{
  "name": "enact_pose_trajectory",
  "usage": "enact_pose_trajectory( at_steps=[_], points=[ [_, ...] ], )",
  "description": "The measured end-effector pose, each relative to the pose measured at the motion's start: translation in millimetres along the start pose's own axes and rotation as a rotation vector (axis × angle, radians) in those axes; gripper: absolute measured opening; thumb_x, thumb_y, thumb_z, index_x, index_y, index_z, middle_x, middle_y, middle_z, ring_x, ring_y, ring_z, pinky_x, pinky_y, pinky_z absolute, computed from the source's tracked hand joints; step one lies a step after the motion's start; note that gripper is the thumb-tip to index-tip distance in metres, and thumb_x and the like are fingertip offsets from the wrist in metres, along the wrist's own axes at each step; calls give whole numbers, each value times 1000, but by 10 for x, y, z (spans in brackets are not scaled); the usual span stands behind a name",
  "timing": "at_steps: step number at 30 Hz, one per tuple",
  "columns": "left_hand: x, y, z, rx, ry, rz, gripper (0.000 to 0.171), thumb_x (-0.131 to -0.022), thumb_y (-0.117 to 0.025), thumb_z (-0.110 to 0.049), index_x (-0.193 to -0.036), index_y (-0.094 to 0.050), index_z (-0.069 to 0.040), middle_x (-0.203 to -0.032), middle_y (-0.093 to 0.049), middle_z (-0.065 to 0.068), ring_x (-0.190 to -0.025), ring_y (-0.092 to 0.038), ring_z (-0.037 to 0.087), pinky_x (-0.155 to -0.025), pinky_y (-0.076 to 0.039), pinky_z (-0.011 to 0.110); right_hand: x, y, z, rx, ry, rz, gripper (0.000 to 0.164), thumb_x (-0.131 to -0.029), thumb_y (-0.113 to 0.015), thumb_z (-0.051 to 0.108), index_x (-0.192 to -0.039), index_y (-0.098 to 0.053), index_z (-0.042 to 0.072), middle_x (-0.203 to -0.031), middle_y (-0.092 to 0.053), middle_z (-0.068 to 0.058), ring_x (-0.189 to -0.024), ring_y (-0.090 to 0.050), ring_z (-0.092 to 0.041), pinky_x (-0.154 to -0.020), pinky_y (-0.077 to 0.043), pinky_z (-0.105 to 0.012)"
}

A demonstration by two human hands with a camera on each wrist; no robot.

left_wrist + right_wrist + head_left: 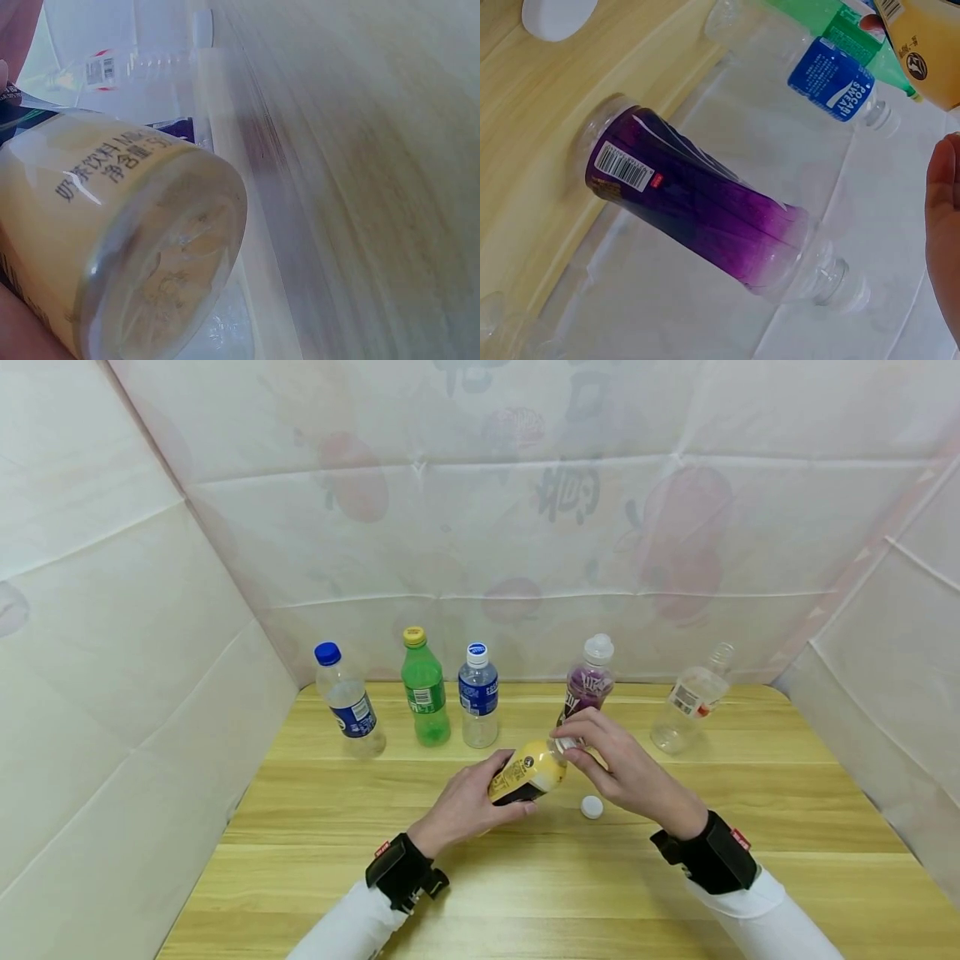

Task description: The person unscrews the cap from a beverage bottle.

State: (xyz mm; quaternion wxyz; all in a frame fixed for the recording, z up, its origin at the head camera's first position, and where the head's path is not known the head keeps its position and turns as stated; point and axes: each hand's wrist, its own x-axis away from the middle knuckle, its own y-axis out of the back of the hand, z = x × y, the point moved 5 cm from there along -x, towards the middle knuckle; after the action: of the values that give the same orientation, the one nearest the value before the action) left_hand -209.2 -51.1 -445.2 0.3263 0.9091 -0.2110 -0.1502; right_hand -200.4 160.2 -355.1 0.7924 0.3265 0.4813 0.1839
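My left hand (472, 797) grips a yellow-labelled milk tea bottle (531, 770) around its body, tilted with its neck toward the right. In the left wrist view the bottle's base (172, 277) faces the camera. My right hand (611, 760) pinches the white cap (567, 744) at the bottle's neck with thumb and fingers. Only part of that hand shows in the right wrist view, beside the yellow bottle (930, 52). A loose white cap (592, 807) lies on the table below the right hand. Just behind the hands stands a purple-labelled bottle (590, 681) with a whitish cap.
Along the back of the wooden table (525, 893) stand a blue-capped bottle (348, 702), a green bottle with yellow cap (425, 693) and a blue-labelled Pocari Sweat bottle (478, 697). To the right is a clear capless bottle (690, 697). Pale cloth walls (465, 543) border the table.
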Motion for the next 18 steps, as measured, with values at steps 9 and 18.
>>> enact_pose_trajectory(
  at_steps=[9, 18],
  points=[
    [5, 20, 6, -8, -9, -36, 79, -86, -79, -54, -150, -50, -17, -120, -68, 1, -95, -63, 12, -77, -52, 29, 5, 14, 38, -36, -26, 19, 36, -111, -46, 27, -133, -58, 2, -129, -62, -10, -118, -60, -24, -98, -47, -24],
    [10, 35, 13, -25, -21, -55, 75, -86, -82, -48, -147, -52, -17, -118, -69, 0, -94, -63, 12, -77, -52, 29, 12, 14, 59, -53, -36, 24, 50, -100, -64, 8, -147, -49, 1, -152, -50, -17, -142, -46, -28, -116, -35, -26]
  ],
)
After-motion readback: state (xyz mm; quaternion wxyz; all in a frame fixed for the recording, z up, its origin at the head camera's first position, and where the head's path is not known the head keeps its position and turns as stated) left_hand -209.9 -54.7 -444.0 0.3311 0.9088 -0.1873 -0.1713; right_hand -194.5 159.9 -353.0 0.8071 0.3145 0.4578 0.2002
